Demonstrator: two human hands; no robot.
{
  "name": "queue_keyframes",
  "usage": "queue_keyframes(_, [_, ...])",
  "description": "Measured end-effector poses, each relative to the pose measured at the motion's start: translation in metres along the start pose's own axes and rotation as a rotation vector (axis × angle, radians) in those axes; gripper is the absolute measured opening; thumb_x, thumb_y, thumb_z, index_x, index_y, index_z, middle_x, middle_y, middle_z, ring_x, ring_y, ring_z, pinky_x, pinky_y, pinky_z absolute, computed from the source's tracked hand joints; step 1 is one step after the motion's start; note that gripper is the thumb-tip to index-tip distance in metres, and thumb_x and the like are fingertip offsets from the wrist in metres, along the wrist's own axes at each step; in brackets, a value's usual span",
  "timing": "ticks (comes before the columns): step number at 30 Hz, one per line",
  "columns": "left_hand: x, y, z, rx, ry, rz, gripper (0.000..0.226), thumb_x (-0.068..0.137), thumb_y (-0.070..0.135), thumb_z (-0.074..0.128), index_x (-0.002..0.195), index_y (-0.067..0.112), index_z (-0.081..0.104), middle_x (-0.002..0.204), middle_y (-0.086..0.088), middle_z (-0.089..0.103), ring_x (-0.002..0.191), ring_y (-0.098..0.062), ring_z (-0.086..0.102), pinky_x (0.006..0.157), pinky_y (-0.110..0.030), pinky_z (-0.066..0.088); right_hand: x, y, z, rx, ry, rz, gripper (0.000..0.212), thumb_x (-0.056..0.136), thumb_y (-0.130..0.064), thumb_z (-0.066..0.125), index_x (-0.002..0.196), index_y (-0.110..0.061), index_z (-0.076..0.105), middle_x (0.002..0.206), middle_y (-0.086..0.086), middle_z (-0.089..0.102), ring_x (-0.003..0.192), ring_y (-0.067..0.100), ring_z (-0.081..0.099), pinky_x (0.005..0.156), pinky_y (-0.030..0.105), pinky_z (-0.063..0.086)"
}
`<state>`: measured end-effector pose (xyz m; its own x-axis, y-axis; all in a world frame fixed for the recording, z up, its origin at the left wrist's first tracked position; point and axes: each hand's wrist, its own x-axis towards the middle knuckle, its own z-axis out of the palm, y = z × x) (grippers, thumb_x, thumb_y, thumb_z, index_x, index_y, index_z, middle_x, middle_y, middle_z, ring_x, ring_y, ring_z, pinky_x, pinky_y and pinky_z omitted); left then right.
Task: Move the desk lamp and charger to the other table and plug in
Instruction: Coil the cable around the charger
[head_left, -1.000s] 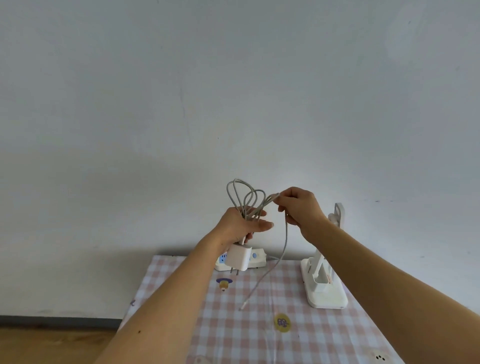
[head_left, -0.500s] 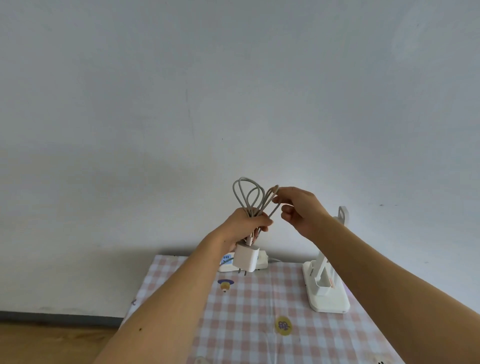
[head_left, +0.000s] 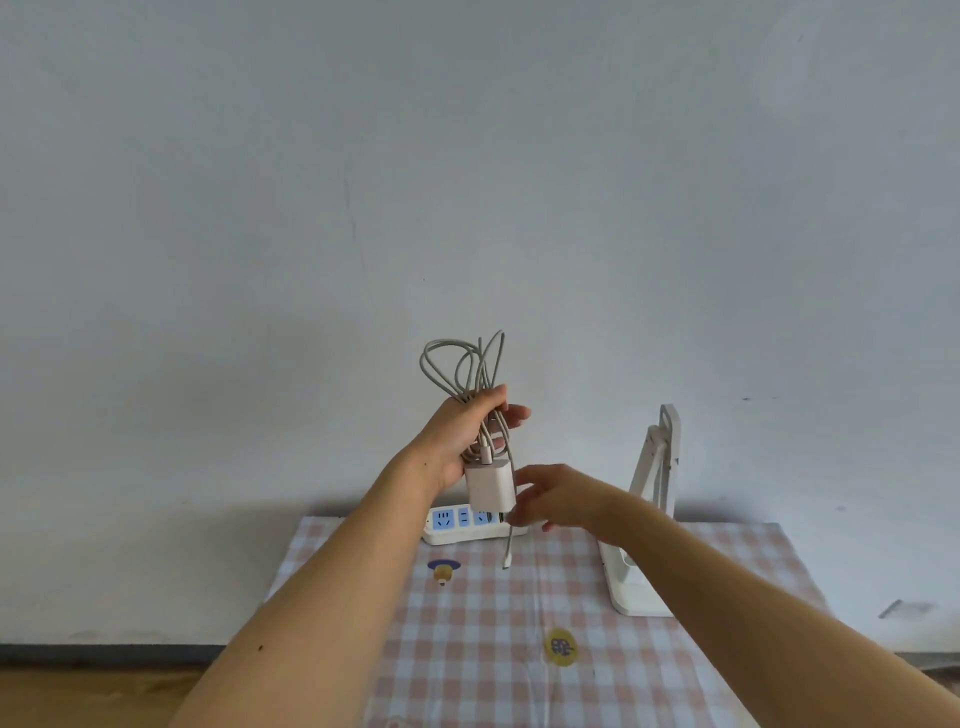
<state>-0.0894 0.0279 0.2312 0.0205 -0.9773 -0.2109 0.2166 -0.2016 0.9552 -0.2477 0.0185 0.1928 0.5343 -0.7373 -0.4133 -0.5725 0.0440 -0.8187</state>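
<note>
My left hand (head_left: 467, 431) holds the looped grey cable (head_left: 462, 369) above the table, with the white charger brick (head_left: 490, 486) hanging below the palm. One cable end (head_left: 507, 561) dangles down to the cloth. My right hand (head_left: 550, 499) is just right of the brick with fingers extended, touching or nearly touching its side. The white folding desk lamp (head_left: 649, 519) stands on the table at the right, partly behind my right forearm. A white power strip (head_left: 457, 525) with blue sockets lies at the table's back edge, below the charger.
The table (head_left: 519, 649) wears a pink-and-white checked cloth with small stickers. A plain grey wall rises right behind it. Wooden floor (head_left: 78, 696) shows at the lower left.
My right hand let go of the cable loops and dropped down beside the charger brick. My left hand rose slightly and turned its palm more open, the cable end now hanging free.
</note>
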Motion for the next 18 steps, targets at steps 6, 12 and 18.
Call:
queue_keyframes(6, [-0.002, 0.001, 0.001, -0.140, -0.059, -0.006, 0.025, 0.092, 0.025, 0.059, 0.071, 0.012, 0.057, 0.056, 0.000, 0.056, 0.058, -0.015, 0.063, 0.068, -0.036, 0.059, 0.005, 0.003, 0.000, -0.059, 0.027, 0.034, 0.013, 0.083, -0.018, 0.066, 0.093, -0.011, 0.070, 0.090, 0.003, 0.071, 0.082, 0.010, 0.059, 0.073, 0.022, 0.044])
queue_keyframes(12, [-0.006, -0.002, -0.014, 0.129, 0.062, -0.033, 0.023, 0.085, 0.032, 0.068, 0.074, 0.013, 0.061, 0.049, 0.005, 0.048, 0.041, -0.008, 0.043, 0.042, -0.021, 0.042, -0.002, 0.011, -0.034, -0.036, 0.134, 0.023, 0.010, 0.074, -0.003, 0.075, 0.078, -0.008, 0.068, 0.061, 0.001, 0.069, 0.054, 0.007, 0.064, 0.060, 0.015, 0.053])
queue_keyframes(18, [-0.008, -0.006, -0.011, 0.588, -0.046, -0.048, 0.038, 0.067, 0.045, 0.081, 0.085, 0.012, 0.071, 0.078, 0.000, 0.075, 0.043, -0.008, 0.047, 0.043, -0.020, 0.041, -0.006, -0.015, -0.051, -0.119, 0.286, -0.053, 0.019, 0.064, -0.001, 0.080, 0.062, -0.015, 0.067, 0.055, -0.002, 0.064, 0.051, 0.007, 0.057, 0.058, 0.018, 0.047])
